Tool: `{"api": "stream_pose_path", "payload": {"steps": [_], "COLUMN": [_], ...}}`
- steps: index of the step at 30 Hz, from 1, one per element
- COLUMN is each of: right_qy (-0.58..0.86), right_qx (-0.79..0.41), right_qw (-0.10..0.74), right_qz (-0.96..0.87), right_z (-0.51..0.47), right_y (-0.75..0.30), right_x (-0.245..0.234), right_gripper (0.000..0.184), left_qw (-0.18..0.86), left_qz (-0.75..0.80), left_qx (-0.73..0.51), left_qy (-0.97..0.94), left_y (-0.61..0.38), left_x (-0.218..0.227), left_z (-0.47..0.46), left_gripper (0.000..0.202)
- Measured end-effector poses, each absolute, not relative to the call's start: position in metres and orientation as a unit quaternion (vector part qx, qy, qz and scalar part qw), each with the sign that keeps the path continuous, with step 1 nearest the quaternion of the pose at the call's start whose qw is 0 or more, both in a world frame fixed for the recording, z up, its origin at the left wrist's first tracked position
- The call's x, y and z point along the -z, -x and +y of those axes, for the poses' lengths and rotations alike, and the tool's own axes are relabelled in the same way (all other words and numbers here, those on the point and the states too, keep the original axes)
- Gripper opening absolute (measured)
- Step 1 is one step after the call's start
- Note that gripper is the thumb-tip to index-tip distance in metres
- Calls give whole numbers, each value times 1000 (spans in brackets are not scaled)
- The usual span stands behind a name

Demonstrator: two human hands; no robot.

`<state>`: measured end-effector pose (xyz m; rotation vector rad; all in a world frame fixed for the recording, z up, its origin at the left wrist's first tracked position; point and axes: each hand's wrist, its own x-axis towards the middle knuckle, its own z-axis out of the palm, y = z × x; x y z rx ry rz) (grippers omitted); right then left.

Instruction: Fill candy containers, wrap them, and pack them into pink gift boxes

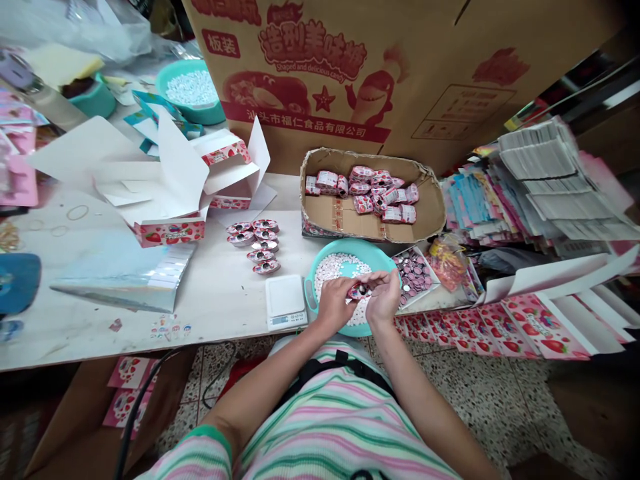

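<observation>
Gripped a small pink candy cup (pixel 360 291) with the left hand (pixel 334 303) and the right hand (pixel 384 298) together, fingers of both clenched on it from either side. Held it right over the near part of a teal basin (pixel 311 287) full of small white sweets. Could not read the print on the cup, too small.

Just left of the fingers, found a white pocket scale (pixel 285 301), display too blurred to read. Further left and beyond, saw a cluster of round cups (pixel 257 243) lying on the white desk (pixel 220 293). Just right of the fingers, spotted a shallow box of round pink lids (pixel 414 273), and past it a bag of coloured rubber bands (pixel 445 257).

Beyond the fingers, noted a torn cardboard tray (pixel 435 213) holding pink wrapped packs along its far side. Behind that, read "Shaped and delicious candy" in red on a big brown carton (pixel 440 40), under large characters 造型美味糖, with 板装 in a red tag and 汕头市福仁食品有限公司 on a red band below.

Far left of the fingers, made out open strawberry-print display boxes (pixel 170 232) and a second teal basin (pixel 193 90). Far right, took in stacks of flat printed cards (pixel 540 160). Below the fingers, glimpsed a pink-and-green striped shirt (pixel 340 427) and speckled terrazzo floor (pixel 475 400).
</observation>
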<state>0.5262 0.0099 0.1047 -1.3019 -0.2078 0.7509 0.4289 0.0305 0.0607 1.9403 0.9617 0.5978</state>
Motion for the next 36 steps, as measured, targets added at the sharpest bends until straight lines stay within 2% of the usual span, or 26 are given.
{"api": "stream_pose_path", "payload": {"steps": [4, 10, 14, 19, 25, 30, 36], "right_qy": [597, 552, 552, 591, 676, 729, 731], "right_qx": [-337, -409, -377, -320, -280, -265, -256], "right_qw": [723, 718, 737, 735, 680, 630, 632], "right_qz": [-85, -109, -97, -94, -52, -37, -27], "right_z": [13, 16, 15, -1, -40, -62, -70], "right_y": [-523, -512, -518, -550, -575, -568, -560], "right_x": [-105, -103, -103, -96, -65, -47, -45], "right_gripper": [47, 46, 45, 46, 44, 45, 44], "left_qw": [457, 483, 518, 437, 394, 399, 388], "left_qz": [385, 401, 408, 513, 653, 635, 593], "left_qx": [-259, -263, -286, -331, -329, -309, -267], "left_qy": [-759, -733, -696, -661, -557, -585, -653], "left_y": [-425, -421, -412, -357, -282, -268, -271], "left_x": [-57, -46, -43, -33, 15, 44, 63], "left_z": [32, 24, 22, 31, 42, 55, 61], "left_gripper": [49, 48, 45, 39, 41, 39, 36]}}
